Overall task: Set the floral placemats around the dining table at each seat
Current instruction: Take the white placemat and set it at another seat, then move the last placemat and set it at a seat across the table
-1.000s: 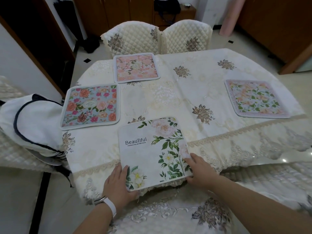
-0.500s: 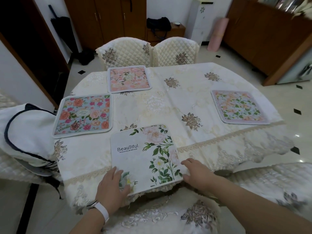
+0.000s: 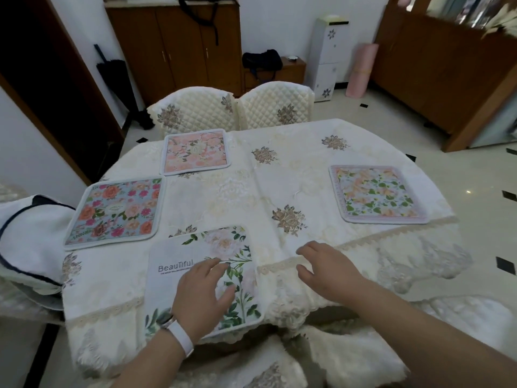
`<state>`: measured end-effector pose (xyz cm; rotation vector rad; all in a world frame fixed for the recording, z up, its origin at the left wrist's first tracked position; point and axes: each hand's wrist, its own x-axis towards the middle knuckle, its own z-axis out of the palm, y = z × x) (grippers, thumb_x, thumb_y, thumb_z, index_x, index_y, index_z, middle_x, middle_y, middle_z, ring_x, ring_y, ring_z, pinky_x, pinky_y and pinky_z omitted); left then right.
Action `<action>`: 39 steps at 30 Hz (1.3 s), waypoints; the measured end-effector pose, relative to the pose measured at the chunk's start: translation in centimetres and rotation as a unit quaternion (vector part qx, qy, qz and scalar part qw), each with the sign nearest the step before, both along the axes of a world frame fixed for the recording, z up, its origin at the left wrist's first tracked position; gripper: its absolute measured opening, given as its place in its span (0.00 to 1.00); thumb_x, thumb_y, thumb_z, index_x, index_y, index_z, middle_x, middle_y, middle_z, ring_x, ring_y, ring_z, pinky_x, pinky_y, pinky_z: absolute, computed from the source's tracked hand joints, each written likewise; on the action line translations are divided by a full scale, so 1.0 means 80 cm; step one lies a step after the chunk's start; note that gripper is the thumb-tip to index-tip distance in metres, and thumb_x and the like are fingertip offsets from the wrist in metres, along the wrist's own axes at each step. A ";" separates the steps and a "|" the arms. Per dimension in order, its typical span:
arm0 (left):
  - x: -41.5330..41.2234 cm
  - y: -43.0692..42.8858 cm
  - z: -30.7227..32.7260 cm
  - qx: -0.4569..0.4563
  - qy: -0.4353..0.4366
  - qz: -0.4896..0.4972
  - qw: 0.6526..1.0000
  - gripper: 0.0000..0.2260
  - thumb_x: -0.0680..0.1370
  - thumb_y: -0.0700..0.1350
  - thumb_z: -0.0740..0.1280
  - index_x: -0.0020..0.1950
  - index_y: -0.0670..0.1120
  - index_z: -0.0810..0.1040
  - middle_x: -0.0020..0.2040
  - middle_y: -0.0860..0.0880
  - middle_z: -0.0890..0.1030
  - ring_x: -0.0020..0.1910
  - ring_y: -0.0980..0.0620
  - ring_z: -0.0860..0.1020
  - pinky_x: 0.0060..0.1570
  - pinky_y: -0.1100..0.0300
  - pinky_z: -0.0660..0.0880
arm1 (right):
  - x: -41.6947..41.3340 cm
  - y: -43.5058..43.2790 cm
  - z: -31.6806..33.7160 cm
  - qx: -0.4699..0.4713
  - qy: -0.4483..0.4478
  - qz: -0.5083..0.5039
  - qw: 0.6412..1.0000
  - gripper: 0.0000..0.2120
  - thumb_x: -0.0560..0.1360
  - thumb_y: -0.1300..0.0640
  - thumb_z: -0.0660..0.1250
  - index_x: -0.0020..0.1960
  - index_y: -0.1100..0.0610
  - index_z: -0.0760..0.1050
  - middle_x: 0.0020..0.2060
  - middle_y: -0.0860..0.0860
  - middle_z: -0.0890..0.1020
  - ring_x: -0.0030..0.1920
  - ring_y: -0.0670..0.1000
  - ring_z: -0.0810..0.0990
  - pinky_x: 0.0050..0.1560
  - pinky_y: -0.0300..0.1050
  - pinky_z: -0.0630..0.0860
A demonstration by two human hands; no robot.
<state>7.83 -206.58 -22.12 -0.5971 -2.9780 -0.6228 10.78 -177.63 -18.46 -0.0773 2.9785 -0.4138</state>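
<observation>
Four placemats lie on the table [image 3: 279, 189]: three by the far, left and right edges. The white placemat [image 3: 195, 256] overhangs the near edge. Left hand [image 3: 202, 301] flat on it, pinning; right hand [image 3: 327, 271] spread, empty, on the cloth beside.

Four square floral placemats lie flat on the round dining table covered in cream embroidered cloth [image 3: 279, 175]. The white mat with green leaves and the word "Beautiful" [image 3: 179, 264] sits at 6 o'clock, its near edge overhanging the rim. The blue mat with red and orange roses [image 3: 116, 210] lies at 9 o'clock, the pink peach-blossom mat [image 3: 195, 151] at 11, and the pale mat with orange flowers and green leaves [image 3: 375, 194] at 3.
</observation>
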 end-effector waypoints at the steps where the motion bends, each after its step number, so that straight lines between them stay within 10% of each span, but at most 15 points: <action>1: 0.004 0.023 0.004 -0.001 0.003 -0.003 1.000 0.22 0.72 0.59 0.62 0.59 0.49 0.81 0.59 0.48 0.81 0.59 0.45 0.78 0.57 0.45 0.75 | 0.000 0.022 0.005 -0.001 0.007 -0.001 1.000 0.21 0.80 0.46 0.57 0.71 0.51 0.69 0.66 0.47 0.74 0.64 0.50 0.73 0.60 0.46 0.72; 13: 0.026 0.278 0.028 -0.068 0.011 -0.013 0.998 0.23 0.72 0.60 0.60 0.61 0.50 0.80 0.62 0.48 0.79 0.62 0.43 0.76 0.58 0.43 0.74 | 0.016 0.269 0.015 0.012 -0.004 0.020 1.000 0.22 0.79 0.43 0.57 0.70 0.51 0.69 0.64 0.49 0.75 0.61 0.52 0.73 0.58 0.49 0.74; 39: 0.010 0.458 0.010 -0.078 -0.029 -0.073 0.994 0.27 0.73 0.63 0.54 0.66 0.52 0.76 0.67 0.49 0.76 0.67 0.46 0.71 0.62 0.45 0.70 | 0.053 0.423 0.012 0.045 -0.035 -0.052 0.997 0.25 0.79 0.42 0.57 0.74 0.48 0.65 0.73 0.51 0.68 0.70 0.54 0.67 0.66 0.52 0.68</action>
